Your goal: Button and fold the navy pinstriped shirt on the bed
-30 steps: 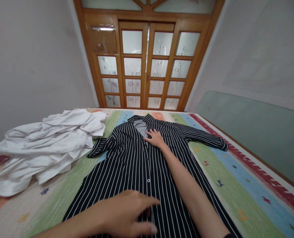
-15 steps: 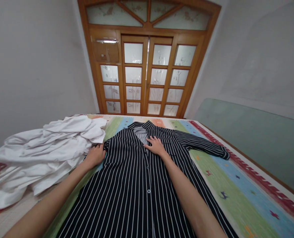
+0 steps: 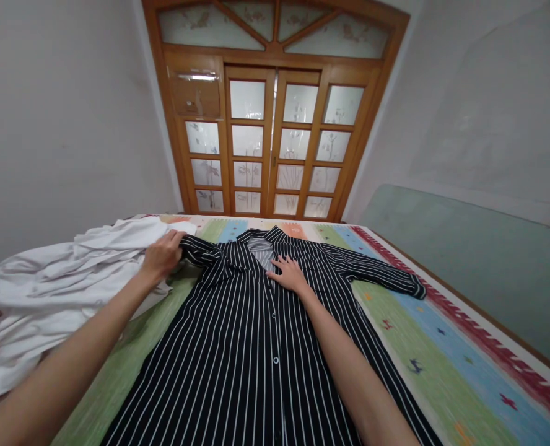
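A black shirt with white stripes lies front up, its collar at the far end and its buttons down the middle. My left hand is closed on the end of the shirt's left-side sleeve, pulling it out sideways over the edge of the white cloth. With fingers spread, my right hand lies flat on the shirt's chest beside the neck opening. The other sleeve stretches out to the right, its cuff near the red border of the cover.
Crumpled white cloth is heaped on the left. Under everything is a patterned bed cover. A pale green headboard-like panel stands along the right, and wooden glazed doors are beyond the far edge.
My left hand has moved left and away from me, drawing the sleeve out from the shirt's side. The white cloth has shifted a little left. My right hand stays on the chest.
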Motion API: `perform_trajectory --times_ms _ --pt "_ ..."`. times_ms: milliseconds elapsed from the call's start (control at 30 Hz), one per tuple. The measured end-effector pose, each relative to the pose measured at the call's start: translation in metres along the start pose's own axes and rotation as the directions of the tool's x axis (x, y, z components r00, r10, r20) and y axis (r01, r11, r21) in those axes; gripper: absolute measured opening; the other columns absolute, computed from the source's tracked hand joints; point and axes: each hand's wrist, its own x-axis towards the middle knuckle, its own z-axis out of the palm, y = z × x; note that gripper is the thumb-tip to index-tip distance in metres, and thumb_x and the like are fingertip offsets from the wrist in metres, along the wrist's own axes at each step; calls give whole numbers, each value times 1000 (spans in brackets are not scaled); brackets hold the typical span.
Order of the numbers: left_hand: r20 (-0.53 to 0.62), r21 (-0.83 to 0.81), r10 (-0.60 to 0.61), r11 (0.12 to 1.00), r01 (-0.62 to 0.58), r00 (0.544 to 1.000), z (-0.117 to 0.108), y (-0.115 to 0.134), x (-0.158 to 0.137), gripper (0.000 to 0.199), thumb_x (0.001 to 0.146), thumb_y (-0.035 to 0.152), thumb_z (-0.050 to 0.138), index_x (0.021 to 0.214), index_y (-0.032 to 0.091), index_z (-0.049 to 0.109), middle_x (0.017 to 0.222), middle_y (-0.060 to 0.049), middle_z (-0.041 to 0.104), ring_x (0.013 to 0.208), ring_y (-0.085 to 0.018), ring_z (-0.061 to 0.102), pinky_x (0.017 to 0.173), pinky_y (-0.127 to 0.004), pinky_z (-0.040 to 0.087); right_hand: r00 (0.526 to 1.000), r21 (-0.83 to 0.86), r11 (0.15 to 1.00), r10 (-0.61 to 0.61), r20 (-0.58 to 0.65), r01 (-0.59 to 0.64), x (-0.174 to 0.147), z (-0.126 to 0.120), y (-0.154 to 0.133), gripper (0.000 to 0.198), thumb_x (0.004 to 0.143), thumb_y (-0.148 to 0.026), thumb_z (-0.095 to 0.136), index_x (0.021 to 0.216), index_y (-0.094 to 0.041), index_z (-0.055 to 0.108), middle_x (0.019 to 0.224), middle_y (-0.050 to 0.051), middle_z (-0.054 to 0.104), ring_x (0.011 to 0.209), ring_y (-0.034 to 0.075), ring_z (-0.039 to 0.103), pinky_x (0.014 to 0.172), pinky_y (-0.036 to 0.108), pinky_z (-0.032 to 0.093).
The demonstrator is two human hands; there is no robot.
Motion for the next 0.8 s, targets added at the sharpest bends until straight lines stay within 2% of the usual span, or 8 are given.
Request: perform_trajectory --times_ms 67,133,233,300,433,567,700,800 --pt "-31 104 72 992 -69 997 -17 -9 4 36 86 13 34 114 14 56 115 -13 60 108 -27 55 89 -34 43 1000 0 1000 -4 -4 4 -1 -1 -1 71 88 -69 34 144 -27 41 155 7 29 145 30 17 115 46 11" --pt "-60 212 100 974 -85 993 -31 -21 6 31 88 13 34 110 13 56 114 -14 59 109 -27 52 93 -35 40 1000 0 1000 -4 -5 4 -1 -1 -1 71 88 -70 34 144 -27 42 155 7 29 144 30 17 115 46 11" --pt "-58 340 79 939 -54 995 -44 -41 7 24 88 16 38 103 13 56 110 -13 59 105 -28 51 91 -37 39 1000 0 1000 -3 -6 3 -1 -1 -1 71 88 -70 35 144 -27 42 155 7 30 144 30 18 115 46 12" --pt "-19 344 54 938 -44 998 -47 -53 8 20 85 15 41 98 12 57 105 -13 60 101 -27 52 88 -36 40 1000 5 1000 -6 -7 6 -1 0 -1 71 88 -70 35 144 -27 42 155 7 30 144 30 18 114 47 12" --pt "209 64 66 995 -81 976 -49 -77 16 17 72 12 50 86 14 59 94 -5 65 90 -19 56 83 -26 43 1000 13 1000 -7 -17 7 -1 -1 -1 72 87 -71 35 143 -26 43 155 8 31 144 30 19 114 47 12" --pt "410 -121 -12 990 68 912 -56 -101 27 22 67 24 62 87 16 65 81 5 69 81 -15 59 75 -20 44 1000 13 1000 -7 -16 7 -2 -2 -1 72 87 -71 36 143 -26 43 154 8 32 144 31 19 114 46 12" --pt "412 -276 -196 904 326 890 -71 -114 30 36 68 34 69 97 13 66 77 5 71 76 -14 61 72 -21 48 1000 5 1000 0 -12 0 -1 -2 -2 72 87 -70 37 143 -26 43 154 8 32 144 31 19 114 46 12" --pt "322 -493 -356 728 476 877 -79 -115 31 53 75 45 67 117 13 60 81 1 71 73 -13 61 71 -25 51 1000 -4 1000 5 0 -5 -1 -3 -2 70 88 -69 37 143 -27 43 155 7 31 144 30 19 114 46 13"
